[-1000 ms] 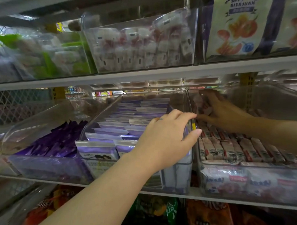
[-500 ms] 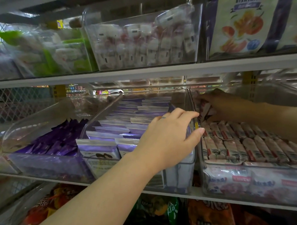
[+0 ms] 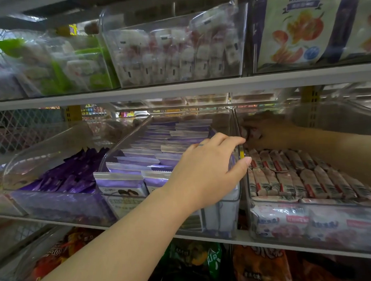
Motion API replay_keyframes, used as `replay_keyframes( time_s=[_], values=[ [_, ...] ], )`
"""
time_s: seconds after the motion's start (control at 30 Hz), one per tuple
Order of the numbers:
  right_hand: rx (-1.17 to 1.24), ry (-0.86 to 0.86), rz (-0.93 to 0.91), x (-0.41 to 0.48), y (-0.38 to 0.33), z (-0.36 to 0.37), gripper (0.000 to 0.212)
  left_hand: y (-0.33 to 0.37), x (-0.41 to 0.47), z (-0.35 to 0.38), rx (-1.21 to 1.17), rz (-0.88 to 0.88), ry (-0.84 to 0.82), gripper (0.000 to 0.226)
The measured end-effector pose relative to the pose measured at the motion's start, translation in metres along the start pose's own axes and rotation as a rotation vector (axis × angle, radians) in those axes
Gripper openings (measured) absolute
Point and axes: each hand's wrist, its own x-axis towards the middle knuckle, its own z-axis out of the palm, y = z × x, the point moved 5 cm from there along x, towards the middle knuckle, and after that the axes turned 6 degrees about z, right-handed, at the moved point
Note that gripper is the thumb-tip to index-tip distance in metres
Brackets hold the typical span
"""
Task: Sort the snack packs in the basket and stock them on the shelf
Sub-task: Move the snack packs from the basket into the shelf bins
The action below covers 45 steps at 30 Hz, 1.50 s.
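Note:
My left hand (image 3: 208,167) grips the right wall of the middle clear bin (image 3: 225,214), fingers hooked over its rim. That bin holds rows of pale purple snack packs (image 3: 159,145). Deep at the back left of the right clear bin (image 3: 278,223), my right hand (image 3: 272,131) holds a few red-and-white snack packs (image 3: 252,133), seen partly through the bin wall. More red-and-white packs (image 3: 308,178) lie in neat rows in front of it. No basket is in view.
A left clear bin (image 3: 44,149) holds dark purple packs (image 3: 72,173). The upper shelf (image 3: 178,88) carries bins of white wrapped snacks and a large chip bag (image 3: 298,27). Bagged snacks fill the shelf below. Wire mesh closes the far left.
My right hand has drawn back toward the rear left corner of the right bin, uncovering the rows of packs. My left hand has stayed on the middle bin's wall.

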Motion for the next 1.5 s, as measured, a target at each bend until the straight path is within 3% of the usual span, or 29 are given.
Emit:
replay_keyframes(
  time_s=[0.13, 0.2, 0.3, 0.37, 0.47, 0.6, 0.7, 0.8, 0.87, 0.97, 1.07, 1.27, 1.4, 1.5],
  values=[
    [-0.033, -0.034, 0.154, 0.011, -0.004, -0.006, 0.055, 0.0, 0.0, 0.0, -0.01, -0.004, -0.002, 0.049],
    [-0.057, -0.058, 0.103, 0.01, -0.012, -0.006, 0.06, 0.0, 0.0, 0.0, -0.007, -0.005, -0.002, 0.049],
    [0.209, -0.051, -0.04, -0.006, -0.015, -0.011, 0.073, 0.0, -0.001, 0.0, -0.002, -0.004, 0.0, 0.048],
    [0.331, 0.024, 0.033, -0.015, -0.001, -0.017, 0.086, 0.0, -0.001, 0.0, 0.0, 0.005, 0.008, 0.048],
    [0.296, 0.197, 0.137, -0.025, 0.014, -0.016, 0.069, 0.0, 0.0, 0.0, -0.002, 0.011, 0.019, 0.048],
    [0.267, 0.141, 0.102, -0.032, 0.005, 0.01, 0.067, -0.001, 0.0, 0.0, 0.006, 0.014, 0.029, 0.048],
    [0.158, 0.197, 0.059, -0.024, 0.003, 0.004, 0.058, 0.001, 0.0, 0.001, 0.003, 0.015, 0.028, 0.048],
    [-0.036, 0.276, 0.006, -0.02, -0.002, -0.004, 0.067, 0.0, 0.0, 0.0, 0.004, 0.017, 0.026, 0.048],
    [-0.09, 0.225, 0.013, -0.02, -0.006, 0.004, 0.074, -0.001, 0.0, 0.001, 0.005, 0.015, 0.024, 0.049],
    [0.131, 0.065, 0.027, -0.021, -0.004, 0.009, 0.078, -0.001, 0.0, 0.002, 0.004, 0.014, 0.023, 0.048],
    [0.393, 0.103, 0.036, -0.025, 0.004, -0.008, 0.059, -0.001, 0.0, 0.001, 0.001, 0.013, 0.025, 0.048],
    [0.183, 0.234, 0.008, -0.016, 0.007, -0.003, 0.039, 0.001, 0.0, 0.001, 0.001, 0.009, 0.014, 0.049],
    [-0.02, 0.127, 0.189, 0.0, 0.01, 0.011, 0.041, -0.001, 0.001, 0.001, 0.007, 0.009, 0.02, 0.048],
    [-0.005, 0.042, 0.139, -0.006, 0.005, 0.014, 0.054, -0.001, 0.001, 0.002, 0.016, 0.007, 0.004, 0.049]
  ],
)
